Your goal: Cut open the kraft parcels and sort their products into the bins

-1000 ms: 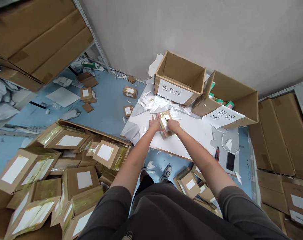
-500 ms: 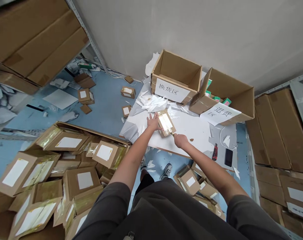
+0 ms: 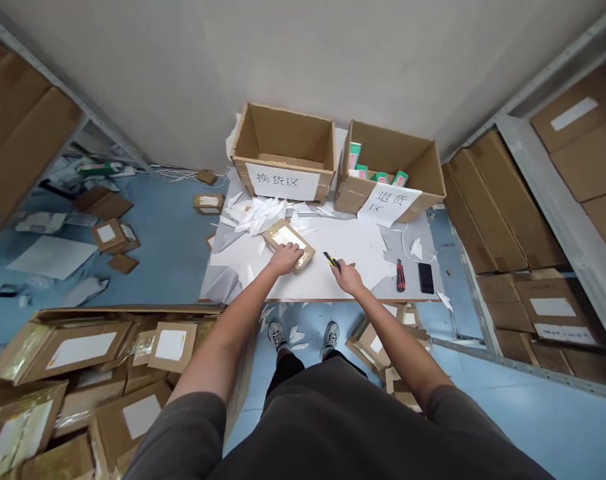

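Note:
A small taped cardboard parcel [image 3: 286, 242] with a white label lies on the white table [image 3: 363, 257]. My left hand [image 3: 285, 257] rests on its near edge, fingers curled over it. To the right of the parcel, my right hand [image 3: 349, 276] is closed round a yellow-and-black utility knife [image 3: 331, 261], blade end pointing toward the parcel, a short gap away from it.
Two open cartons stand at the table's back: a labelled one [image 3: 283, 155] on the left, one [image 3: 390, 175] with green packets on the right. A red cutter [image 3: 399, 276] and black phone [image 3: 425, 278] lie right. Paper scraps [image 3: 255, 213] lie behind the parcel. Parcels [image 3: 83, 360] fill the floor left.
The head has turned, shifting the view right. My left hand moved onto the parcel's near edge. My right hand drew back from the parcel with the knife.

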Action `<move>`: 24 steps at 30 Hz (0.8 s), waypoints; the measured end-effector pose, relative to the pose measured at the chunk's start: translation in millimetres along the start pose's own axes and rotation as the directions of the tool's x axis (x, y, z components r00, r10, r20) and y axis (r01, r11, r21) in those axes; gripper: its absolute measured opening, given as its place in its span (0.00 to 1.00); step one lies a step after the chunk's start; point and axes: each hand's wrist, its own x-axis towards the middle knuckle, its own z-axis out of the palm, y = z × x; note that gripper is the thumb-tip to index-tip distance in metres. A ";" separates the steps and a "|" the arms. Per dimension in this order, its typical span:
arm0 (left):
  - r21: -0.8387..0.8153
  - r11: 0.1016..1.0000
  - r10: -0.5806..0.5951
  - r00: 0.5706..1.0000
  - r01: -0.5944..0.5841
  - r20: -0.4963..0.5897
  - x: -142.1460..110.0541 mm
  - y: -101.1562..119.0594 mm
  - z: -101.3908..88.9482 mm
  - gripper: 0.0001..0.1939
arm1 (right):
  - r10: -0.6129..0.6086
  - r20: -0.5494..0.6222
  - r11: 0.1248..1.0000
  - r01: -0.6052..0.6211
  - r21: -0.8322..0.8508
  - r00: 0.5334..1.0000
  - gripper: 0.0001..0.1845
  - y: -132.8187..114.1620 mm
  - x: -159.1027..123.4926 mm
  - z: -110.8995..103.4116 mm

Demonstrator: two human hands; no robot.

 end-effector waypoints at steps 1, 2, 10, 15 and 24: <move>0.016 1.000 -0.027 1.000 0.027 0.006 5.1 1.4 -1.1 0.34 | 0.002 -0.010 0.998 -0.001 0.059 1.000 0.21 0.7 1.8 0.2; 0.031 0.999 -0.044 0.999 0.043 0.015 10.3 2.5 -2.3 0.32 | 0.000 -0.014 0.993 0.002 0.117 1.000 0.20 1.7 3.4 0.5; 0.079 0.986 -0.153 0.987 0.148 0.050 29.2 21.9 -5.9 0.30 | -0.037 0.079 0.878 -0.005 0.478 0.996 0.20 13.1 30.4 16.0; 0.009 0.987 -0.163 0.986 0.163 0.029 21.4 28.5 0.0 0.32 | -0.089 0.154 0.889 0.009 0.459 0.984 0.17 10.7 57.4 31.2; -0.112 0.979 -0.170 0.985 0.171 0.019 13.8 21.1 9.8 0.36 | -0.141 0.121 0.990 0.141 0.009 0.983 0.27 -15.1 74.1 28.5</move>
